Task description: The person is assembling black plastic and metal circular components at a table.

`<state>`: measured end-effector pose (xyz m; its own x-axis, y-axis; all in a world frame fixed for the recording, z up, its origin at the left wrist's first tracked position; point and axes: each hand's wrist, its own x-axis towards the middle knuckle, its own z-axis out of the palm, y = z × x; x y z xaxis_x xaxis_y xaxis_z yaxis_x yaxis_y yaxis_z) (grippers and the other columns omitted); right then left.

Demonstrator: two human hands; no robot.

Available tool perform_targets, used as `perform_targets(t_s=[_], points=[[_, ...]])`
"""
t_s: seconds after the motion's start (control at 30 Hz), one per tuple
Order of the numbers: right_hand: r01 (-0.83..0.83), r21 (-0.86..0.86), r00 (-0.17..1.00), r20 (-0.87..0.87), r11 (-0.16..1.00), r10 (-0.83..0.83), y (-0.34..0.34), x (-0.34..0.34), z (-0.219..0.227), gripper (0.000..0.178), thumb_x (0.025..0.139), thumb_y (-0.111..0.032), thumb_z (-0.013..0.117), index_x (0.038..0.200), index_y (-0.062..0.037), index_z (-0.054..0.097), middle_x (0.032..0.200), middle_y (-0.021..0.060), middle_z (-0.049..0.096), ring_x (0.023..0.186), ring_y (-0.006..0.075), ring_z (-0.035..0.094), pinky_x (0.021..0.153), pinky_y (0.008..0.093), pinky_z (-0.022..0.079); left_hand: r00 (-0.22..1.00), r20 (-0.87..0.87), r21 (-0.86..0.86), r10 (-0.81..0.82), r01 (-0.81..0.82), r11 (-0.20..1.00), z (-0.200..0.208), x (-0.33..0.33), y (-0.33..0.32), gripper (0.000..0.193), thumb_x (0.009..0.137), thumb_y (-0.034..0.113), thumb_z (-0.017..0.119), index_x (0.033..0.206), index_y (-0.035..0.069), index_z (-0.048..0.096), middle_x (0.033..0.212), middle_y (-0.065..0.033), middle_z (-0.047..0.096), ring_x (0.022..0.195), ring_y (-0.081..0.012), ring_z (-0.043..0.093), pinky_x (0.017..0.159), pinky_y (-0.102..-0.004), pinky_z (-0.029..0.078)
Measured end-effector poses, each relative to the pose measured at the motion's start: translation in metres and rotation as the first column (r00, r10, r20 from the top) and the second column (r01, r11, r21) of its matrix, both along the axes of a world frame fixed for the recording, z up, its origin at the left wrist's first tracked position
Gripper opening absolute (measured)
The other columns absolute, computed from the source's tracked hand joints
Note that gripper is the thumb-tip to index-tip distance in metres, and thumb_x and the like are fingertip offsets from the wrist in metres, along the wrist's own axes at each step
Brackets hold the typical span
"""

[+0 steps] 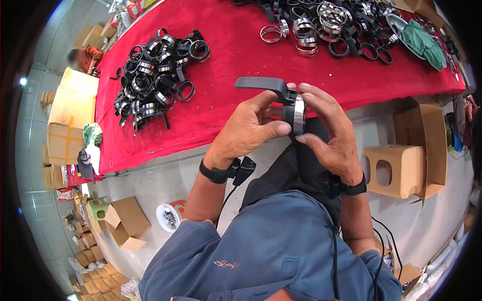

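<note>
Just past the table's near edge, I hold a black plastic ring with a long flat handle [261, 83] up in front of me. A shiny silver metal band [299, 114] sits against the ring's right side. My left hand [241, 128] is closed on the black ring, its thumb pressed on the ring's face and the handle pointing left. From the other side, my right hand [334, 135] grips the silver band between thumb and fingers. Whether the band is fully seated on the ring I cannot tell.
On the red cloth [221, 55] lies a pile of black handled rings with silver bands [145, 75] at left. More rings [329, 25] and a green cloth [424, 42] are at far right. Below stand a tan stool [401, 173], a bucket [163, 215] and a carton [128, 220]. Another person [90, 59] is far left.
</note>
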<state>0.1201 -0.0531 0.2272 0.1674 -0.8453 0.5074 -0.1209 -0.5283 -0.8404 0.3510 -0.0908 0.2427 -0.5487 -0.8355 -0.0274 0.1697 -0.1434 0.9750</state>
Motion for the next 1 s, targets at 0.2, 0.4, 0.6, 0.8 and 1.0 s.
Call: perform_targets(t_s=[0.2, 0.4, 0.6, 0.8, 1.0], points=[[-0.002, -0.049, 1.0, -0.028, 0.999, 0.001, -0.002, 0.004, 0.002, 0.085, 0.066, 0.016, 0.08, 0.146, -0.0085, 0.064, 0.155, 0.016, 0.062, 0.145, 0.0381, 0.059, 0.119, 0.048, 0.051, 1.0, 0.03, -0.029, 0.004, -0.003, 1.0, 0.0, 0.004, -0.002, 0.08, 0.092, 0.027, 0.092, 0.154, -0.003, 0.053, 0.138, -0.0112, 0.067, 0.128, -0.0214, 0.067, 0.107, -0.0388, 0.057], [0.021, -0.107, 0.995, -0.094, 0.994, -0.031, -0.002, 0.01, 0.009, 0.084, 0.066, 0.019, 0.078, 0.145, -0.0078, 0.066, 0.154, 0.0159, 0.062, 0.144, 0.0382, 0.06, 0.119, 0.0481, 0.053, 0.995, 0.09, -0.011, -0.035, 0.036, 0.999, 0.005, 0.011, -0.002, 0.078, 0.094, 0.03, 0.09, 0.154, -0.003, 0.053, 0.133, -0.0127, 0.071, 0.122, -0.0212, 0.07, 0.104, -0.0378, 0.058], [0.066, -0.103, 0.984, -0.161, 0.993, -0.082, 0.0, 0.016, 0.011, 0.08, 0.074, 0.014, 0.08, 0.149, -0.0069, 0.064, 0.152, 0.0165, 0.064, 0.142, 0.0371, 0.062, 0.117, 0.0465, 0.054, 0.994, 0.054, 0.046, -0.092, 0.089, 0.995, -0.003, 0.018, -0.008, 0.075, 0.104, 0.041, 0.078, 0.158, -0.002, 0.05, 0.136, -0.0137, 0.071, 0.122, -0.02, 0.07, 0.104, -0.0363, 0.059], [0.149, 0.229, 0.98, 0.095, 0.962, -0.175, -0.009, 0.011, 0.007, 0.036, 0.107, -0.022, 0.073, 0.134, 0.0014, 0.073, 0.12, 0.0145, 0.073, 0.113, 0.023, 0.071, 0.1, 0.0342, 0.055, 0.991, -0.063, 0.036, -0.118, 0.12, 0.992, -0.016, 0.005, -0.007, 0.066, 0.111, 0.047, 0.065, 0.154, -0.001, 0.056, 0.14, -0.013, 0.07, 0.123, -0.0202, 0.07, 0.102, -0.0351, 0.059], [0.275, 0.091, 0.955, 0.09, 0.957, -0.283, -0.008, 0.012, -0.003, 0.035, 0.104, -0.028, 0.076, 0.124, 0.0013, 0.076, 0.11, 0.0125, 0.072, 0.102, 0.022, 0.07, 0.09, 0.0331, 0.055, 0.978, 0.019, -0.321, 0.208, -0.191, 0.928, -0.016, -0.018, 0.002, 0.053, 0.115, 0.048, 0.057, 0.126, -0.002, 0.071, 0.111, -0.0082, 0.075, 0.1, -0.0136, 0.069, 0.085, -0.0293, 0.057]])
